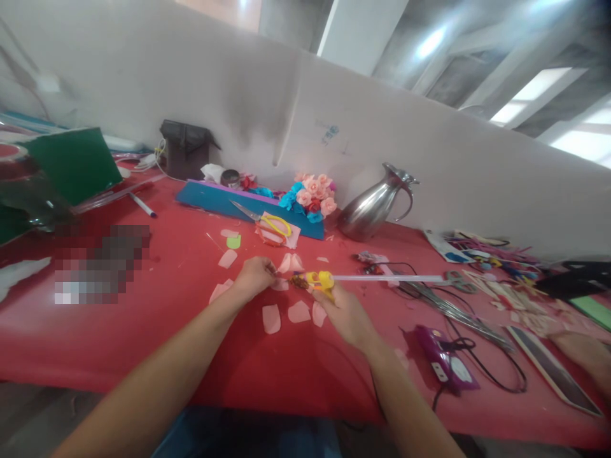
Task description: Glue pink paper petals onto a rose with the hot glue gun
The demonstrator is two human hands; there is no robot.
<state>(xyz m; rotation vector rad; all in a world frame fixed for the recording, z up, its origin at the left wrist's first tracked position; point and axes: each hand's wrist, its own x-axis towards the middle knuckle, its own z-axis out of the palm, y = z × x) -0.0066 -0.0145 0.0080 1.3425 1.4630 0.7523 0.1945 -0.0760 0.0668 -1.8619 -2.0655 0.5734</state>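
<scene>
My right hand [347,313] is wrapped around a yellow hot glue gun [325,280], its brown-stained nozzle pointing left. A long clear glue stick [391,278] juts from the back of the gun. Close to the nozzle, my left hand [255,278] pinches a small pink paper petal [280,285] at its fingertips. Loose pink petals lie around both hands, among them one cut petal [272,319] and another [299,312] nearer me. Beyond the hands, scissors [274,228] with yellow and orange handles rest on pink paper.
On the red table [267,375] a bunch of paper flowers [315,196] sits by a blue board [205,198] at the back. A steel jug [370,207] stands right of it. A purple power strip [446,359] with black cables lies at right, near another person's hand [580,353].
</scene>
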